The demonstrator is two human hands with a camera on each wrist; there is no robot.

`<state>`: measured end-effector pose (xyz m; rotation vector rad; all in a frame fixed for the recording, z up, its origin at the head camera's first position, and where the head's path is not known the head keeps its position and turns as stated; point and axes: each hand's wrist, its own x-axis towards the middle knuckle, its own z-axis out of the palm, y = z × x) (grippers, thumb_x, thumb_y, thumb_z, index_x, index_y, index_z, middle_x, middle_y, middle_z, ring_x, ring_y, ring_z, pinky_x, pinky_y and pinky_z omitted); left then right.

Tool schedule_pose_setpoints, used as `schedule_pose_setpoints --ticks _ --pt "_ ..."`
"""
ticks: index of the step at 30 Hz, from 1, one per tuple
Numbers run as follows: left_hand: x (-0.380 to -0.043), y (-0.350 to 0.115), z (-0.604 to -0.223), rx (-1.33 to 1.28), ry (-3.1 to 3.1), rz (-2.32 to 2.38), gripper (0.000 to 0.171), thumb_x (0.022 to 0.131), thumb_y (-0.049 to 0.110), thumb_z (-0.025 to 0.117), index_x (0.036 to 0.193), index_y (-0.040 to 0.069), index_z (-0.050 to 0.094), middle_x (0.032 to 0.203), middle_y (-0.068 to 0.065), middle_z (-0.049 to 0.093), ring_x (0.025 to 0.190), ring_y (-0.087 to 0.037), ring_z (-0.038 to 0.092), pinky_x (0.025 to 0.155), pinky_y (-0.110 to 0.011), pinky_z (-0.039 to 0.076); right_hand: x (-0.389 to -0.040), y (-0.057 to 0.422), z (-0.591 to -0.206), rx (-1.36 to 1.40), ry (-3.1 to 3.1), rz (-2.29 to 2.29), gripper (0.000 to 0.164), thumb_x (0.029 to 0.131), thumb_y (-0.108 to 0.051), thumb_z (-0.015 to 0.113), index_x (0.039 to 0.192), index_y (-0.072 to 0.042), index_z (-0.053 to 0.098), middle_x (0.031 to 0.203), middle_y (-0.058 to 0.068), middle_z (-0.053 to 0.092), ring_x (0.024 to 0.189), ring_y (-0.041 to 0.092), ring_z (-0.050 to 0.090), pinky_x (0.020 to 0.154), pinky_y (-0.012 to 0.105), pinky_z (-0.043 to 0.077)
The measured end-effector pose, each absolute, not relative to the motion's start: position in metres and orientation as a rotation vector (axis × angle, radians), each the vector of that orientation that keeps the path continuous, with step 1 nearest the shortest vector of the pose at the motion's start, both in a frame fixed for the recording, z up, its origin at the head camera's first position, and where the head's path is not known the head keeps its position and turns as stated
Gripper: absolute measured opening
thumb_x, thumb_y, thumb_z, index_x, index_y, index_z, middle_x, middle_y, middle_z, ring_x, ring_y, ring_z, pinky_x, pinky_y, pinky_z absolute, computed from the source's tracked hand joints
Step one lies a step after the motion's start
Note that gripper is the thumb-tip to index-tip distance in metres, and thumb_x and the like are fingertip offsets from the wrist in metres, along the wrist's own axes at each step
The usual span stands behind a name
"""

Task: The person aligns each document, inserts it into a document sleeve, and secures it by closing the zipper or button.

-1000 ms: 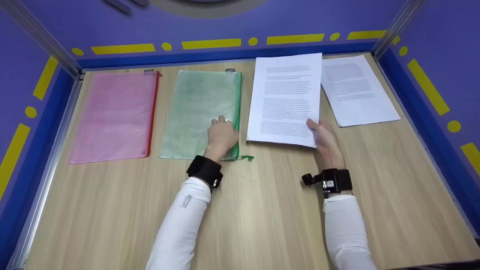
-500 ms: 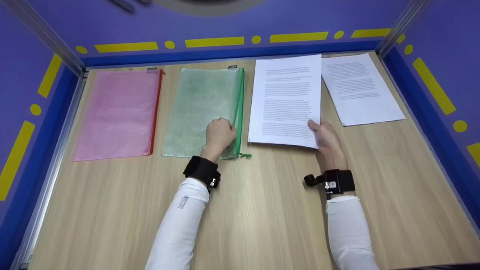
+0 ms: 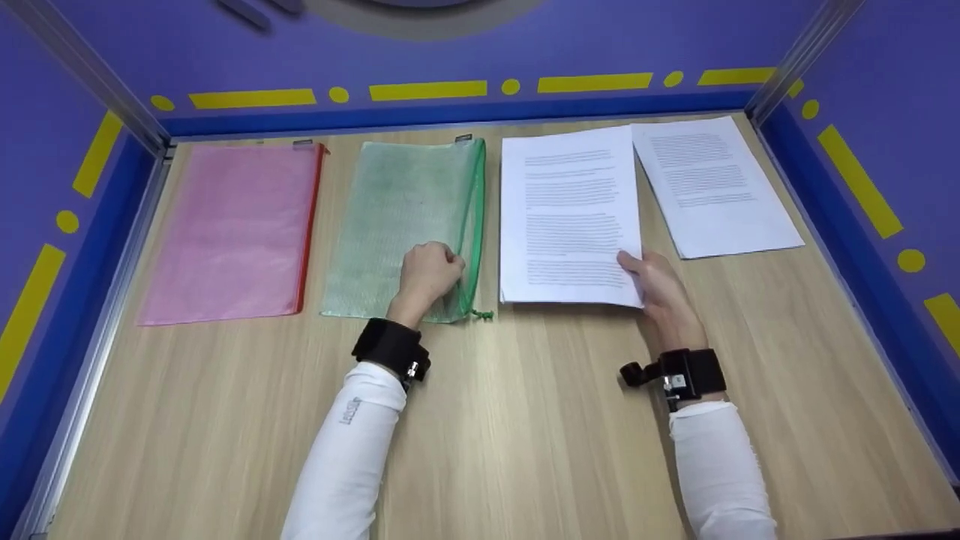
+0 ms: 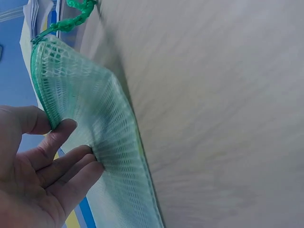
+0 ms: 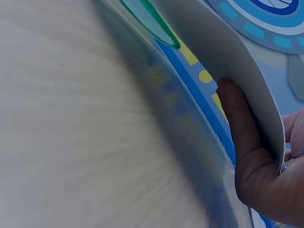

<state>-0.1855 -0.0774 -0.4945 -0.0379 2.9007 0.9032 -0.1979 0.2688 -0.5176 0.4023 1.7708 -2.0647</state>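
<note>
A green mesh zipper pouch lies on the table, its zipper side on the right gaping. My left hand pinches the upper layer at that edge and lifts it. In the left wrist view, thumb and index finger meet on the green edge, and the zipper's braided pull dangles from the corner. Right of the pouch, my right hand grips a stack of printed sheets by its lower right side, thumb on top. Seen from the right wrist, the fingers support the stack from underneath, off the table.
A pink zipper pouch with a red edge lies flat at the left. More printed sheets lie tilted at the far right, partly behind the held stack. Blue walls with yellow marks border the wooden table.
My left hand has taken hold of the green pouch's edge and drawn it leftward, so the opening gapes wider. The held sheets have come slightly nearer to me.
</note>
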Motion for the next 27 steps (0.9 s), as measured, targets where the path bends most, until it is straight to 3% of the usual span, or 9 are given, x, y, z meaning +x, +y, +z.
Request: schedule_pose_setpoints --ticks 11,19,23,27 --pt "-0.187 -0.082 -0.496 -0.029 2.839 1.005 0.041 0.096 0.018 0.05 0.058 0.016 0.036 0.053 0.007 0.027 0.048 -0.012 0.028 0.049 -0.026 0.025 -0.207 0.283 -0.494 0.343 1.862 -1.949 0.024 0.104 -0.018 0.046 0.121 -0.001 0.048 0.086 -0.005 0.074 0.079 0.008 0.071 0.069 0.021 0.057" --pt "-0.189 -0.08 -0.494 -0.045 2.853 0.94 0.039 0.097 0.021 0.05 0.06 0.016 0.04 0.054 0.006 0.032 0.05 -0.013 0.034 0.05 -0.027 0.03 -0.209 0.29 -0.476 0.296 1.905 -1.867 0.041 0.103 -0.016 0.048 0.136 0.006 0.039 0.087 -0.008 0.073 0.081 0.007 0.072 0.07 0.02 0.057" --pt "-0.189 -0.083 -0.493 -0.078 2.84 0.941 0.037 0.098 0.022 0.052 0.063 0.016 0.043 0.057 0.004 0.037 0.053 -0.015 0.038 0.052 -0.028 0.031 -0.207 0.29 -0.473 0.279 1.857 -1.861 0.034 0.103 -0.016 0.049 0.131 0.002 0.043 0.088 -0.005 0.075 0.082 0.009 0.073 0.07 0.022 0.058" --pt "-0.19 -0.084 -0.493 -0.064 2.821 0.971 0.039 0.098 0.022 0.051 0.061 0.016 0.04 0.056 0.005 0.033 0.052 -0.014 0.034 0.051 -0.028 0.029 -0.206 0.29 -0.472 0.255 1.824 -1.852 0.027 0.104 -0.015 0.047 0.126 0.0 0.047 0.089 -0.003 0.076 0.082 0.011 0.074 0.068 0.023 0.059"
